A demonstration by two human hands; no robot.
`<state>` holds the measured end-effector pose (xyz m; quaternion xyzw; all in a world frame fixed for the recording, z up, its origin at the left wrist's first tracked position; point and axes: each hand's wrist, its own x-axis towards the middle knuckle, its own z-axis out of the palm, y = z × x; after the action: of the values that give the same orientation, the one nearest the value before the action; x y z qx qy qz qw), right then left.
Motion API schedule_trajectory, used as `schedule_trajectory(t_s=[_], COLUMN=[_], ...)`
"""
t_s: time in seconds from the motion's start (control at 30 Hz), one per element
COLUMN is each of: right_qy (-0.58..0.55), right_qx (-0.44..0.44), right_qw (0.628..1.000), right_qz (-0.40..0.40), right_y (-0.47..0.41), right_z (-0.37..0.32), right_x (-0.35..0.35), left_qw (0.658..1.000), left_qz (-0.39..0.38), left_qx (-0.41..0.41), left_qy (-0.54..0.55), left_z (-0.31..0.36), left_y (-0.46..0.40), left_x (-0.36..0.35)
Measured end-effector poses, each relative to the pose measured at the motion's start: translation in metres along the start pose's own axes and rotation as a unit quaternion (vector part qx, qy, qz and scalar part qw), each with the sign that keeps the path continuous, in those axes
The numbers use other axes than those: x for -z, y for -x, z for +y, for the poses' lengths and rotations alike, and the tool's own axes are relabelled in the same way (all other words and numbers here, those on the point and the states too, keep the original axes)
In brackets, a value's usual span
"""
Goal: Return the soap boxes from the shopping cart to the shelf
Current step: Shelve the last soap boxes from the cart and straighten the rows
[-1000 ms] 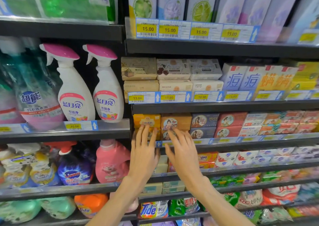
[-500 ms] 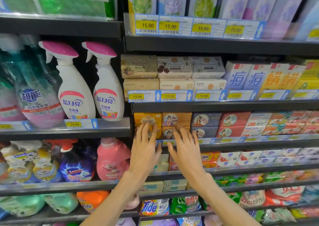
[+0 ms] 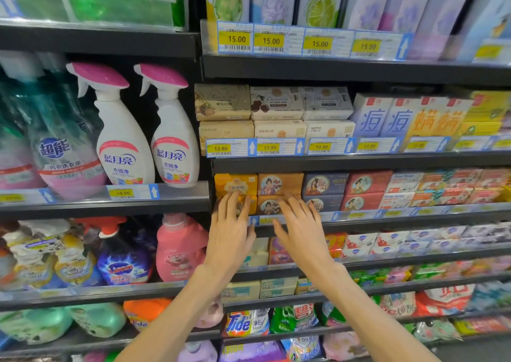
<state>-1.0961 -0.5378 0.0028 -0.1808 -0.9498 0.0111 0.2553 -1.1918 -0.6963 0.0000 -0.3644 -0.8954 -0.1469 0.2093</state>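
Pressing at centre frame, yellow soap boxes and orange soap boxes are touched by the spread-fingered left hand and right hand.

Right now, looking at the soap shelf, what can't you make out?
Head view only:
- Shopping cart: out of frame, so the boxes left in it are unknown.
- Lower yellow box: mostly covered by the left hand.
- Lower orange box: right part covered by the right hand; whether the fingertips touch it is unclear.
- Price tags on this shelf's rail: blurred, unreadable.
- Soap boxes at far right: blurred.
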Motion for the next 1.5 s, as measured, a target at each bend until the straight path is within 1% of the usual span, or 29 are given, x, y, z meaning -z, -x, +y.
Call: schedule_trajectory(t_s=[0.13, 0.33, 0.5, 0.73, 0.87, 1.07, 1.17, 1.23, 1.3, 1.37, 1.43, 1.5], right_qy=[-0.01, 0.002, 0.027, 0.012, -0.007, 0.0, -0.012, -0.019, -0.028, -0.035, -0.04, -0.04], right_qx=[-0.011, -0.006, -0.017, 0.014, 0.025, 0.032, 0.043, 0.049, 0.051, 0.049, 0.046, 0.043], right_qw=[1.0, 0.999, 0.999, 1.0, 1.0, 0.999, 0.999, 0.999, 0.998, 0.998, 0.997, 0.998], right_qz=[0.006, -0.034, -0.022, -0.022, -0.009, 0.016, 0.008, 0.003, 0.009, 0.027, 0.036, 0.037], right_y=[0.01, 0.018, 0.008, 0.007, 0.008, 0.009, 0.006, 0.004, 0.004, 0.004, 0.003, 0.003], right_z=[0.001, -0.004, -0.006, 0.006, 0.011, 0.02, 0.024, 0.026, 0.028, 0.031, 0.033, 0.034], right_x=[0.004, 0.002, -0.002, -0.007, -0.007, -0.011, -0.012, -0.011, -0.01, -0.009, -0.01, -0.011], left_qw=[1.0, 0.999, 0.998, 0.999, 0.999, 0.998, 0.998, 0.999, 0.999, 0.998, 0.995, 0.995], left_qz=[-0.005, -0.031, -0.035, -0.032, -0.009, 0.0, -0.002, 0.007, 0.027, 0.039, 0.034, 0.025], left_qx=[-0.008, -0.037, -0.046, -0.018, 0.006, 0.025, 0.031, 0.036, 0.024, -0.025, -0.071, -0.082], left_qy=[0.021, 0.011, 0.012, 0.029, 0.052, 0.053, 0.055, 0.035, 0.019, 0.04, 0.055, 0.057], left_z=[-0.002, -0.012, -0.015, -0.012, -0.015, -0.017, -0.016, -0.013, -0.003, 0.013, 0.03, 0.038], left_y=[0.009, 0.019, 0.015, 0.016, 0.022, 0.025, 0.024, 0.023, 0.019, 0.013, 0.006, 0.0], left_x=[0.001, -0.004, -0.003, -0.013, -0.013, -0.017, -0.02, -0.019, -0.015, -0.013, -0.015, -0.021])
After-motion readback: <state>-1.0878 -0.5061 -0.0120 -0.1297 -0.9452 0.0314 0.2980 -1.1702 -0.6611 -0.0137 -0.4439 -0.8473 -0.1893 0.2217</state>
